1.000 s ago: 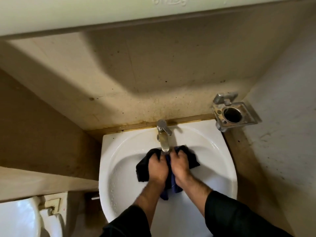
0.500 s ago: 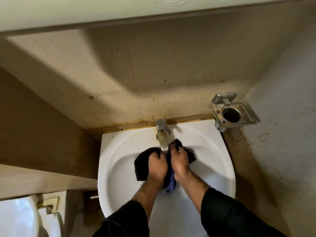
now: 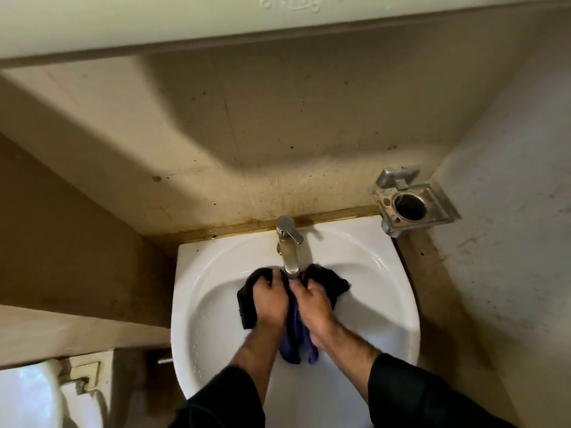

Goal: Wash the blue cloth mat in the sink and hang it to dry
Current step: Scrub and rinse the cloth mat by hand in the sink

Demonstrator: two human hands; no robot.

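The blue cloth mat is bunched up inside the white sink, dark where it is wet, with a blue tail hanging down between my wrists. My left hand grips the left part of the bunch. My right hand grips the right part, knuckles close to the left hand. Both hands hold the cloth right under the spout of the metal tap. I cannot tell whether water is running.
A metal holder with a round hole is fixed to the right wall beside the sink. A stained wall stands behind the tap. A white toilet cistern sits at the lower left. A cabinet edge overhangs above.
Both hands have shifted on the cloth under the tap, rubbing it together. The blue tail hangs lower between my wrists than half a second ago.
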